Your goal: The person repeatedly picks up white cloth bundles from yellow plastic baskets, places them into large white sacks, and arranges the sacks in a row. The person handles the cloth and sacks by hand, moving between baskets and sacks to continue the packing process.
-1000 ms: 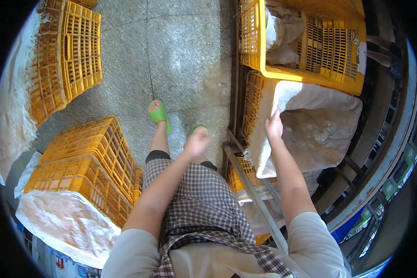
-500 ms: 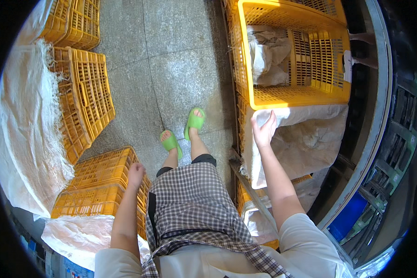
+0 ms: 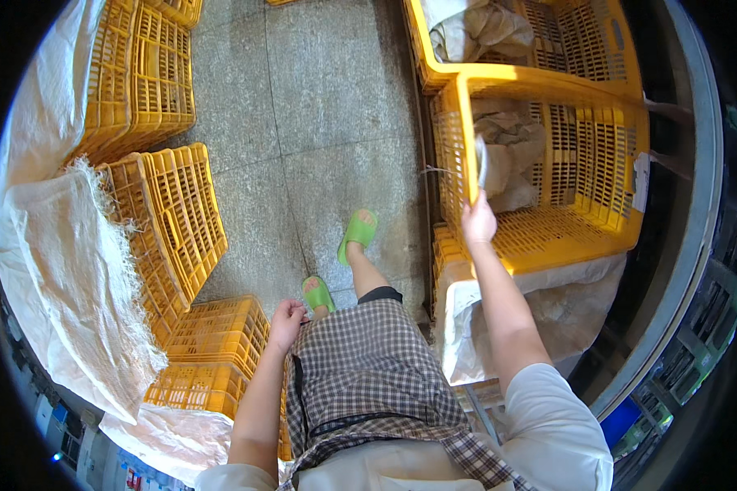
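My right hand (image 3: 479, 219) is closed over the near left corner of a yellow plastic crate's rim. This crate (image 3: 577, 259) is slatted and has crumpled beige sacking (image 3: 508, 155) inside. A pale curved strip (image 3: 481, 164) shows along the rim just beyond my fingers; what it is I cannot make out. Below the crate, another container is lined with white woven sacking (image 3: 458, 319). My left hand (image 3: 287, 321) hangs in front of the checked apron (image 3: 360, 352), fingers curled together. A tiny dark bit shows at its fingertips, too small to name.
Stacked yellow crates (image 3: 172, 221) line the left side, partly draped with frayed white sacking (image 3: 65, 278). Beyond the right crate stands another yellow crate (image 3: 434, 69) with sacking in it. A metal rail (image 3: 696, 204) runs along the right. Grey floor (image 3: 336, 106) lies between the rows.
I have stepped forward, and the crates have shifted down in view. My right hand has gone from the white-lined container to the yellow crate's rim. My left hand has swung inward, fingers curled.
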The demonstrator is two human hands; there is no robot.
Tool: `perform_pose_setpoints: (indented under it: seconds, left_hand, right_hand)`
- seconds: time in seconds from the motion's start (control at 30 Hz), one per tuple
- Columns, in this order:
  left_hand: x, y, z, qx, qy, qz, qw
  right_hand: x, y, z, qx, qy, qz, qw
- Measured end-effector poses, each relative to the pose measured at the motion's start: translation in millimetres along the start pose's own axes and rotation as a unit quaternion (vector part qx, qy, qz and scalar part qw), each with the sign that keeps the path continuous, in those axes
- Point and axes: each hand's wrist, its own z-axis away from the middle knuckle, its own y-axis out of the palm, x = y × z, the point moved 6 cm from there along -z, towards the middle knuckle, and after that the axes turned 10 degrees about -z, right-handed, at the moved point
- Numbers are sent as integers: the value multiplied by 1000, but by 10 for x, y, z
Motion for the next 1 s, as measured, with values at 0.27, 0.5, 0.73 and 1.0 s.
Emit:
perform_pose_setpoints:
  seconds: [0.27, 0.5, 0.73, 1.0]
  left_hand:
    - [-1566, 571, -190, -5, 172, -113, 979]
    - [-2805, 1276, -937, 105, 121, 196, 967]
    - [-2313, -192, -1374, -94, 52, 234, 966]
    - [-2133, -1180, -1447, -130, 25, 214, 968]
  right_hand:
    - [111, -642, -33, 0, 28, -92, 995]
    - [1246, 321, 630, 317, -60, -281, 904]
    - [1287, 1619, 202, 397, 31, -54, 916]
    - [1870, 3188, 280, 465, 175, -370, 785]
